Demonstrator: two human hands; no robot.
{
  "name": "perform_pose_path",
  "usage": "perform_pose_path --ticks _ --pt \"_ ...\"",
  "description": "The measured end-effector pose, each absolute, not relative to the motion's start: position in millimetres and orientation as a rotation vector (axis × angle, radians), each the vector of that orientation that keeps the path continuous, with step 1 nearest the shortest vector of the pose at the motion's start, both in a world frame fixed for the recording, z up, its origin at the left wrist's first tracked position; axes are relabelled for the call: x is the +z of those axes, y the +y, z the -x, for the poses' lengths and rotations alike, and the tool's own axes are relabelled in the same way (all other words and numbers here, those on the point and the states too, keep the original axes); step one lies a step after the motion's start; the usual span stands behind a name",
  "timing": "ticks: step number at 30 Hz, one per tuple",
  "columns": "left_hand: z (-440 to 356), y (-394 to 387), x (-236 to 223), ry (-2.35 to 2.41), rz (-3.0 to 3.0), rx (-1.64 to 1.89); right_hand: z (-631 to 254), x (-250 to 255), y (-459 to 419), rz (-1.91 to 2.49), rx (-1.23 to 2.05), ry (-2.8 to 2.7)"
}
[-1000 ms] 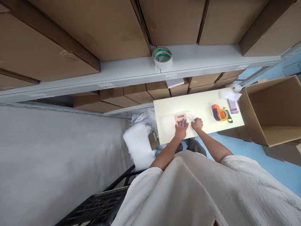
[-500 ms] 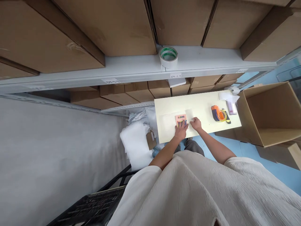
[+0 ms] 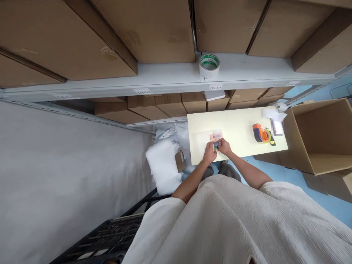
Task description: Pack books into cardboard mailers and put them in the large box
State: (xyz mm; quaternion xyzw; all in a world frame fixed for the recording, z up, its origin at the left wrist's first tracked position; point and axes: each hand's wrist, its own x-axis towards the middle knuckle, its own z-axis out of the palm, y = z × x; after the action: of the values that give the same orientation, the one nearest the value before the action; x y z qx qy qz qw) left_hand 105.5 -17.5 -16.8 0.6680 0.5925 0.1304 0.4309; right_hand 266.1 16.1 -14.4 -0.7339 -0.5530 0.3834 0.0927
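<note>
A small pink box (image 3: 212, 138) with a colourful printed front lies on a thin translucent foam sheet (image 3: 200, 139) on the cream tabletop (image 3: 236, 128). My left hand (image 3: 210, 154) is closed on the lower left edge of the box. Fingers pinched, my right hand (image 3: 224, 147) holds the right flap of the sheet, which is folded over part of the box. Both hands partly cover the printed front.
An orange tape dispenser (image 3: 261, 134) stands to the right, near white papers (image 3: 271, 113). A large open carton (image 3: 324, 135) adjoins the table's right end. White foam sheets (image 3: 163, 165) are piled at the left. A tape roll (image 3: 209, 66) sits on the shelf above.
My right hand has moved left, folding the sheet's right flap onto the pink box. My left hand has gone from lying flat on the box to gripping its lower left edge.
</note>
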Motion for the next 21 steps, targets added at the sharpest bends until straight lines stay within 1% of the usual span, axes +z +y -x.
perform_pose_path --ticks 7,10,12,16,21 --pt "-107 -10 -3 1.513 -1.813 0.231 -265 -15 9 2.106 1.183 -1.652" --pt "-110 -6 4 1.438 -1.869 0.115 -274 -12 9 2.069 1.281 -1.586" --pt "-112 -4 7 1.406 -1.890 0.032 -281 -10 10 2.101 1.273 -1.519" --pt "-117 -5 8 1.418 -1.906 -0.016 -292 -11 18 2.266 1.086 -1.392" --pt "-121 -8 8 1.468 -1.849 0.019 -291 -16 28 2.321 1.193 -1.253"
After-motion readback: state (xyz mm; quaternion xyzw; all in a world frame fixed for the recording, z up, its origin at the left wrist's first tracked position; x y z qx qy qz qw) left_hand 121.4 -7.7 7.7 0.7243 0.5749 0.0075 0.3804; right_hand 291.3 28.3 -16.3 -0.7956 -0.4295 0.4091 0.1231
